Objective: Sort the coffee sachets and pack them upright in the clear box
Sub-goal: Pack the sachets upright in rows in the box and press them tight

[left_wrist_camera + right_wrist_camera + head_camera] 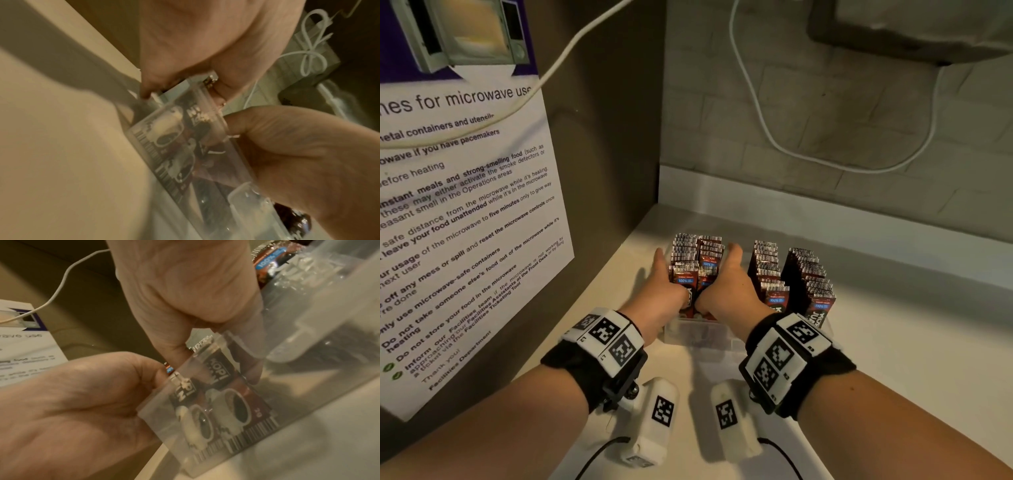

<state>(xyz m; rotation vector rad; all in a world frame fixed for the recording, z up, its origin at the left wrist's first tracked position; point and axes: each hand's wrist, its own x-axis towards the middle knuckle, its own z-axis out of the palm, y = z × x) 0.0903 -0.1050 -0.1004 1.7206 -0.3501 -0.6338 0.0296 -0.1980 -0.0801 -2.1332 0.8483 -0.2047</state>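
A clear box stands on the white counter, packed with upright dark red coffee sachets in several rows. My left hand lies along the left side of the left-most block of sachets, fingers straight, thumb against the front packets. My right hand mirrors it on the block's right side, and the two thumbs nearly meet at the front. Through the box wall the right wrist view shows cup-printed sachets, the right hand reaching in and the left hand at the rim. The left wrist view shows the sachets blurred.
Two more sachet rows fill the box's right half. A side panel with a microwave-use poster stands close on the left. A white cable loops over the tiled back wall. Bare counter lies to the right.
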